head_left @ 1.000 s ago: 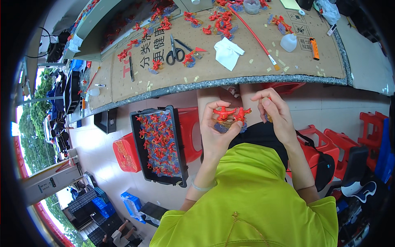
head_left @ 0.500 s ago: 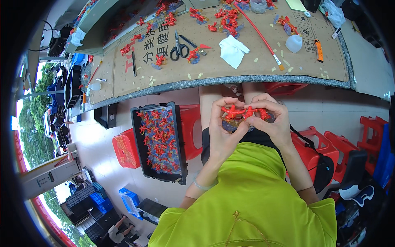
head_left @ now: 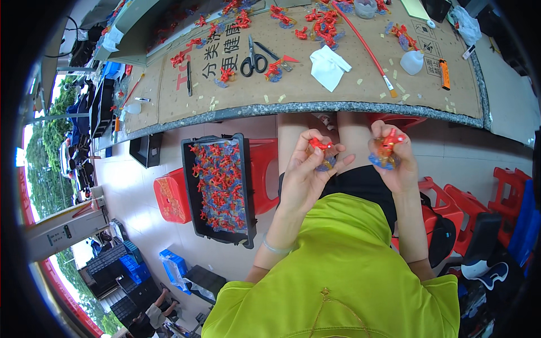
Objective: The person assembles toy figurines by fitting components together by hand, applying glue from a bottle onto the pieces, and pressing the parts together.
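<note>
Both hands are raised over my lap, a little below the table's edge, and held apart. My left hand (head_left: pixel 307 169) pinches a small red figurine (head_left: pixel 321 145) with a bluish translucent base between thumb and fingers. In my right hand (head_left: pixel 399 169) is another red figurine (head_left: pixel 390 141), on a clear blue and yellow base, gripped by the fingers from behind. To the left, a black crate (head_left: pixel 252 186) resting on red stools holds many similar red figurines (head_left: pixel 217 180) laid on blue translucent bases.
The cardboard-covered table (head_left: pixel 225 104) carries scissors (head_left: pixel 253 62), a white cloth (head_left: pixel 329 67), a red-handled brush (head_left: pixel 369 53), a white bottle (head_left: pixel 412 62), an orange box cutter (head_left: pixel 444 74) and more figurines. Red stools (head_left: pixel 173 197) stand left, others right beside a black bag (head_left: pixel 442 236).
My hands, together around the red figurines before, have moved apart. The right hand has shifted right with one figurine; the left keeps the other. The view has shifted slightly.
</note>
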`<state>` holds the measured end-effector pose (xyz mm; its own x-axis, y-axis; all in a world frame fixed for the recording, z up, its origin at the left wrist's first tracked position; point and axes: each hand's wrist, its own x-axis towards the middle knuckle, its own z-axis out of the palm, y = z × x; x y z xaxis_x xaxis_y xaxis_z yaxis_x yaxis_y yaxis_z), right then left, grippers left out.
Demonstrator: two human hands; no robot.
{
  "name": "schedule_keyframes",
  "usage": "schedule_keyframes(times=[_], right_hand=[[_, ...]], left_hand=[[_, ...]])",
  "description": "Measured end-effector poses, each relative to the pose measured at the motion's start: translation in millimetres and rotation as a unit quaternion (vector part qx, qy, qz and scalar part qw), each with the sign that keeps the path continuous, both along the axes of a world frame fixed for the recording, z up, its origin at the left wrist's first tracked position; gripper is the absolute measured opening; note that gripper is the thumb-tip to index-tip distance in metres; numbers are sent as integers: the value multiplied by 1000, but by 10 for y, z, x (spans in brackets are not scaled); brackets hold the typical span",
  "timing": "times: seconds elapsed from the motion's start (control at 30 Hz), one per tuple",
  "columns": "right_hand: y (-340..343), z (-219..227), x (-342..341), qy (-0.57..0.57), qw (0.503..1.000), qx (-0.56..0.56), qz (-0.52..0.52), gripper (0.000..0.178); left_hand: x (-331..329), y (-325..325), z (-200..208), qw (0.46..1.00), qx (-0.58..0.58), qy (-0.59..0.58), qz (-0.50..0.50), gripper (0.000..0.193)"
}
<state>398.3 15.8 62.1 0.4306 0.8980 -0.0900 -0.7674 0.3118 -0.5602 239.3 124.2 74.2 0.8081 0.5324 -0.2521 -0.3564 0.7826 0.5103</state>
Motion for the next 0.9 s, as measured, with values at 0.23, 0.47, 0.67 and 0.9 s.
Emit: schedule_keyframes(times=[0.23, 0.47, 0.67, 0.9], right_hand=[[-38, -137, -27, 90, 992, 82, 19, 31], [-69, -203, -13, 90, 993, 71, 28, 31], [-47, -140, 6, 62, 997, 39, 36, 31], [57, 89, -8, -149, 987, -43, 51, 18]], left_hand=[[-14, -1, -78, 999, -8, -30, 29, 17], [-84, 97, -17, 979, -161, -125, -10, 34], [-121, 132, -25, 969, -168, -171, -55, 38], [-73, 63, -50, 976, -191, -99, -14, 35]])
